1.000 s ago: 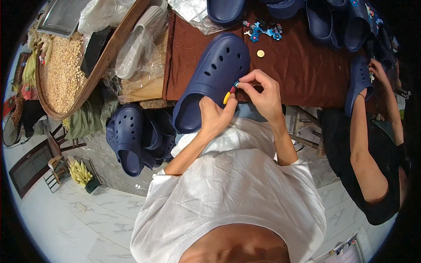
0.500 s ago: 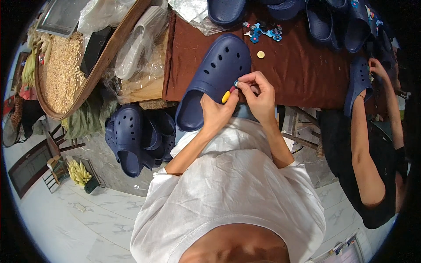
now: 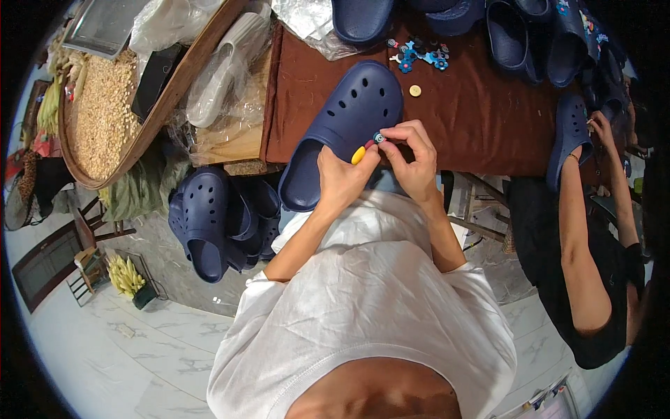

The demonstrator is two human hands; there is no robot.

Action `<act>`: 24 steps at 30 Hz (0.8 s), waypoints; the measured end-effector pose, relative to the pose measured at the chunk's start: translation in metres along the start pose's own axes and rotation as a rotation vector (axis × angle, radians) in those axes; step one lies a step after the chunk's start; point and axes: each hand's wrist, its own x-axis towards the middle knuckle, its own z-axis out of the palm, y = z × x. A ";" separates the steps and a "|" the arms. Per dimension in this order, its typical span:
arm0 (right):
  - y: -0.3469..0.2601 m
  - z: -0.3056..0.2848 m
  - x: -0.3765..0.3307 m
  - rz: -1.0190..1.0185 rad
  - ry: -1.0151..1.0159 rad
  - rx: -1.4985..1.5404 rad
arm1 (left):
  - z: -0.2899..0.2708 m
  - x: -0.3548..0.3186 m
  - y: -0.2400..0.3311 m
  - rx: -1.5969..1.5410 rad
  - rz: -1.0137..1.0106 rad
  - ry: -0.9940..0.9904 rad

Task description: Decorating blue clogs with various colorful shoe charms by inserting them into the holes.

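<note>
At far left, a round woven tray (image 3: 150,122) of pale grain leans beside the bench (image 3: 488,126), and a heap of navy clogs (image 3: 216,223) sits on the floor below it. At centre, a navy clog (image 3: 349,126) lies on the bench's brown cloth, its heel end hanging over the near edge. The left hand (image 3: 342,181) steadies the clog's side, pinching a small yellow-handled tool (image 3: 359,153) against it. The right hand (image 3: 412,157) is closed on a small round blue charm (image 3: 379,137), held at the clog's rim just beside the tool's tip. The step in hand appears to be seating the charm in the clog; the next move likely calls for a firm, well-aimed press. Further back, loose blue charms (image 3: 419,54) and a pale button (image 3: 415,91) wait on the cloth. At right, a co-worker's hand (image 3: 600,129) works another clog (image 3: 567,136).
</note>
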 end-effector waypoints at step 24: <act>-0.004 0.011 -0.002 0.631 0.094 0.562 | 0.005 -0.001 0.005 -0.146 -0.073 -0.030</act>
